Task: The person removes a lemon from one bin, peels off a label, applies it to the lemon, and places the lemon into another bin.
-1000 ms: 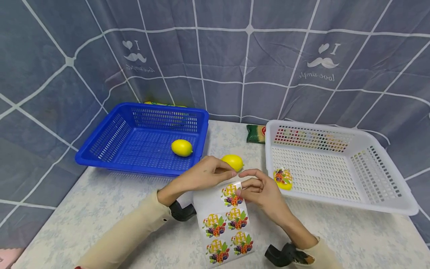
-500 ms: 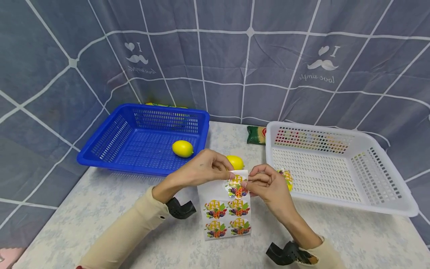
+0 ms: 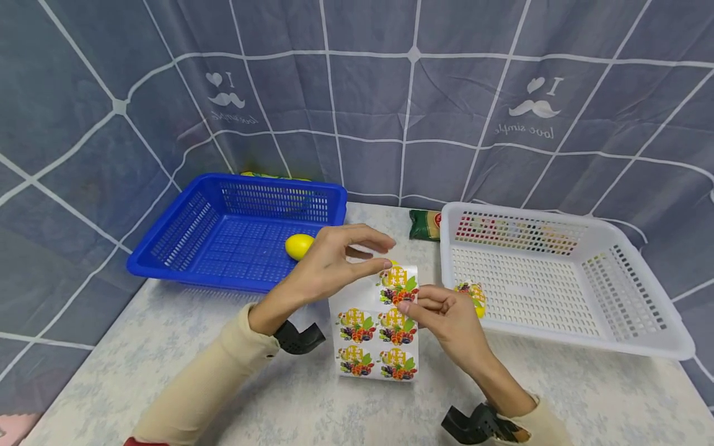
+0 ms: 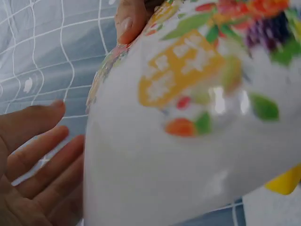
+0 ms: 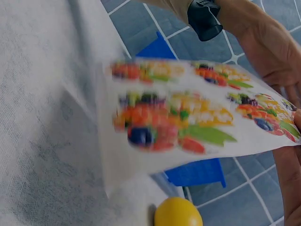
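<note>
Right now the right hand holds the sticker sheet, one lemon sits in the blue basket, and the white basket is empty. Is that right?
Not quite: the white basket is not empty. The head view shows a stickered lemon inside it, near its left wall. The rest stands: the right hand pinches the sticker sheet, and one lemon sits in the blue basket.

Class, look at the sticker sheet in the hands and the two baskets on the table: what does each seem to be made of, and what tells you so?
Sticker sheet: glossy white paper backing, probably coated; it bends and shows glare in the left wrist view. Blue basket and white basket: moulded plastic by the look, with uniform colour, perforated walls and smooth rims.
</note>
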`<state>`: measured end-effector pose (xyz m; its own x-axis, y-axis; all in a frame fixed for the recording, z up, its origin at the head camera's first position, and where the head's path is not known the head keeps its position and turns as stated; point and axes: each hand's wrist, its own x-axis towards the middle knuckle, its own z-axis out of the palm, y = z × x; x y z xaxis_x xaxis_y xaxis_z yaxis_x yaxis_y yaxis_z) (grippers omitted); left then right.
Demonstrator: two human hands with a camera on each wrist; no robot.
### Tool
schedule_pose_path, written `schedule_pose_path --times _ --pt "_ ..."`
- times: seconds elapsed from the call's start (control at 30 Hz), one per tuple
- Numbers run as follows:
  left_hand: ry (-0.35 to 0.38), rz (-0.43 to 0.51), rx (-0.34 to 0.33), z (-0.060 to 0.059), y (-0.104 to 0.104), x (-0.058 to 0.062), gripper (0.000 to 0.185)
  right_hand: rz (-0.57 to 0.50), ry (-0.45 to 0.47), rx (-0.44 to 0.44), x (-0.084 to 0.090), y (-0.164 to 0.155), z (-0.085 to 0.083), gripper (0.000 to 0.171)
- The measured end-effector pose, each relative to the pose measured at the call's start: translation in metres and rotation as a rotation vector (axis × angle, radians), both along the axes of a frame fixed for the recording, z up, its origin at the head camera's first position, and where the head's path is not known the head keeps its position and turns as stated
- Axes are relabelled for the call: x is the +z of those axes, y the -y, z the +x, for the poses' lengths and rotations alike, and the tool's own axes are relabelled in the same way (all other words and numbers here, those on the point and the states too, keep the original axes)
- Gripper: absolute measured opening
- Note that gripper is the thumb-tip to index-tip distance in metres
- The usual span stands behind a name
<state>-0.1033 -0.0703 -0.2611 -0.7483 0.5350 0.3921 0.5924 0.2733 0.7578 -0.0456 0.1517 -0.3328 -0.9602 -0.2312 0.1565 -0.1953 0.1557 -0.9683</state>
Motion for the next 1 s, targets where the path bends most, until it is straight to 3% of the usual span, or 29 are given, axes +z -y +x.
schedule_pose_path --times 0.1,0.2,0.57,0.87,1.0 --pt "-0.141 0.023 -0.023 0.0025 -0.0005 0.0027 0.016 0.001 -0.027 -0.019 0.0012 0.0005 0.0005 0.012" --pt "-0.191 -0.005 -0.060 0.0042 -0.0020 0.0039 0.012 -0.001 -0.034 -0.027 0.0018 0.0007 0.0013 0.011" --pt "-0.155 -0.045 -0.008 0.0057 -0.0047 -0.0002 0.006 -0.012 -0.020 -0.036 0.0013 0.0030 0.0021 0.011" --pt "-0.202 -0.060 -0.003 0.0044 -0.0046 -0.0027 0.004 -0.054 0.121 -0.053 0.0024 0.0064 0.0012 0.023" --pt "-0.181 -0.056 0.000 0.0043 -0.0051 -0.0031 0.003 -0.047 0.151 -0.056 0.0025 0.0064 0.0003 0.026"
